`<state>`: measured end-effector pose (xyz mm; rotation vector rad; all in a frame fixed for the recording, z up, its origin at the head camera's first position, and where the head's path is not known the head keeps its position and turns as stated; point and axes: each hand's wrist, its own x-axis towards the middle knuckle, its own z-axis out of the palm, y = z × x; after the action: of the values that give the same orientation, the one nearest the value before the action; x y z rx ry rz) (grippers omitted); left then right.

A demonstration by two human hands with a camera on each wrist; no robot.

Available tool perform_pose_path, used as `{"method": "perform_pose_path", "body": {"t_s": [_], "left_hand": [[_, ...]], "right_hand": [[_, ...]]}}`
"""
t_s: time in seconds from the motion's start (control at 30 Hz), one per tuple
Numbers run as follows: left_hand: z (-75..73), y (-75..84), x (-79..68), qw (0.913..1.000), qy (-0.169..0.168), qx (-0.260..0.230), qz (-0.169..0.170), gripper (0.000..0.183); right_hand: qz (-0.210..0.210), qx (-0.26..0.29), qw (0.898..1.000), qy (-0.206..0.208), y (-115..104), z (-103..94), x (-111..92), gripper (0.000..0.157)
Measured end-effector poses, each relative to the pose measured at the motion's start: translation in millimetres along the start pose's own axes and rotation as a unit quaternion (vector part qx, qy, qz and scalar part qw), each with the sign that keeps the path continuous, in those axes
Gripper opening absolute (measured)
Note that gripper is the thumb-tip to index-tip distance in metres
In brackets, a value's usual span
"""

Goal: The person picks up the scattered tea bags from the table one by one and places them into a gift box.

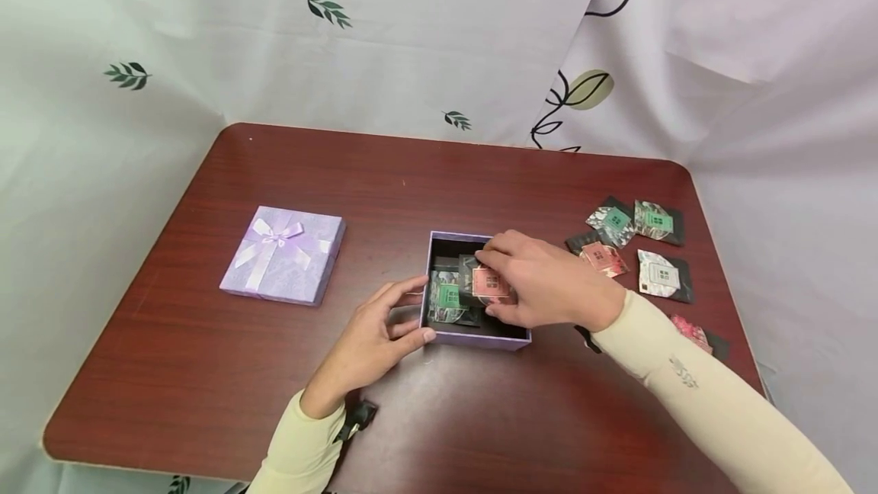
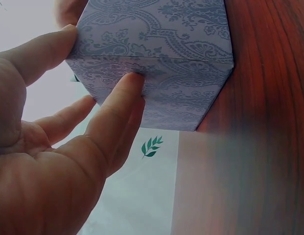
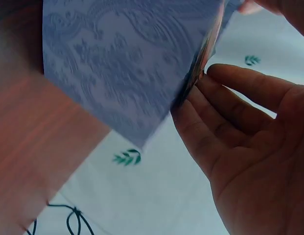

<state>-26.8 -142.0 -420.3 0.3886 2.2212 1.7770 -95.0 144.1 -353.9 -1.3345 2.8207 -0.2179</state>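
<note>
A purple patterned gift box (image 1: 473,340) stands uncovered at the middle of the table. Inside it, on the left, lies a sachet with a green label (image 1: 449,296). My right hand (image 1: 542,280) reaches over the box's right side and pinches a dark sachet with a red label (image 1: 490,282), tilted at the opening; in the right wrist view its edge shows beside the box wall. On the left side, my left hand (image 1: 380,334) touches the box with fairly straight fingers, the thumb near the front corner. The left wrist view shows its fingertips (image 2: 131,81) against the patterned wall.
The purple box lid (image 1: 291,261), topped with a ribbon bow, lies to the left. Several more sachets are spread at the right, among them a white-labelled one (image 1: 664,276) and a red-labelled one (image 1: 600,256). White curtains (image 1: 411,36) surround the red-brown table (image 1: 206,372).
</note>
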Motion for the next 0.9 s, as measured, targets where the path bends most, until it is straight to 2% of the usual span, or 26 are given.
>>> {"method": "perform_pose_path", "body": {"t_s": [0.23, 0.43, 0.6, 0.9], "left_hand": [[-1.6, -0.5, 0.3, 0.9999, -0.007, -0.008, 0.000, 0.073], [-1.9, -1.3, 0.2, 0.9999, -0.007, -0.012, 0.002, 0.073], [-2.6, -2.9, 0.1, 0.9998, -0.008, -0.019, 0.005, 0.073], [-3.8, -3.1, -0.2, 0.9999, -0.009, -0.002, 0.009, 0.074]], "right_hand": [[0.005, -0.006, 1.000, -0.017, -5.5, 20.2, 22.8, 0.069], [-0.001, -0.031, 0.999, -0.026, -11.2, 30.6, 37.1, 0.065], [0.002, -0.040, 0.999, -0.036, -15.1, 39.1, 44.2, 0.060], [0.010, -0.047, 0.997, -0.057, -19.6, 51.1, 51.7, 0.053]]}}
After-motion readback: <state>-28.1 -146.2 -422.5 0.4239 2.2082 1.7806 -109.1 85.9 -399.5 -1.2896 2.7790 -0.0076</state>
